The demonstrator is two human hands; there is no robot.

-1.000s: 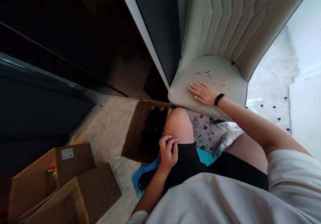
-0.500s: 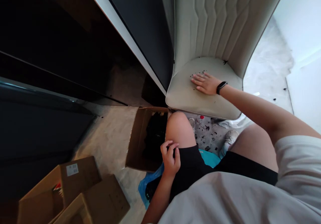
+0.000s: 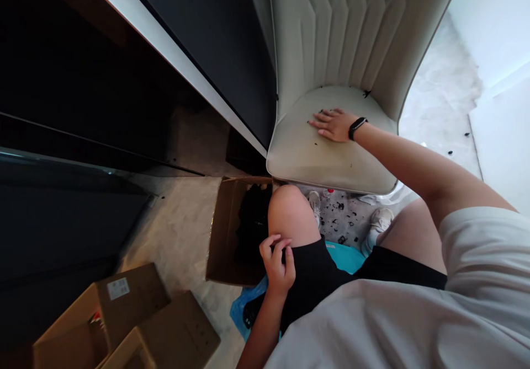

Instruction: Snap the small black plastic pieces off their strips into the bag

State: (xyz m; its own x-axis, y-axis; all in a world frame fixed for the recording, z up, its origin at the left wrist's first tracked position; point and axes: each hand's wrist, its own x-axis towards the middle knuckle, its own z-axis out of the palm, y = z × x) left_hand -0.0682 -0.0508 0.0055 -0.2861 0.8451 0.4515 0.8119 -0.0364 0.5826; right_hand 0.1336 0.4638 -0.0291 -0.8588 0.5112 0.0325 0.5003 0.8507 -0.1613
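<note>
My right hand [image 3: 333, 124] lies flat, palm down, on the seat of a beige padded chair [image 3: 306, 154], fingers stretched over a few small black pieces [image 3: 313, 121] scattered there. A black band sits on that wrist. My left hand [image 3: 276, 261] rests on my left thigh at the hem of my black shorts, fingers curled and pinched together; what they hold, if anything, is too small to make out. An open cardboard box [image 3: 226, 231] with dark contents stands on the floor just beyond my left knee.
Two more cardboard boxes [image 3: 124, 325] sit at the lower left. A dark glossy cabinet [image 3: 124, 82] fills the left. Small black bits [image 3: 343, 217] litter the floor under the chair by my white shoes. A blue bag [image 3: 244, 305] lies under my leg.
My right hand has slid further back across the chair seat, toward the backrest. My left hand has stayed on the thigh, fingers still curled.
</note>
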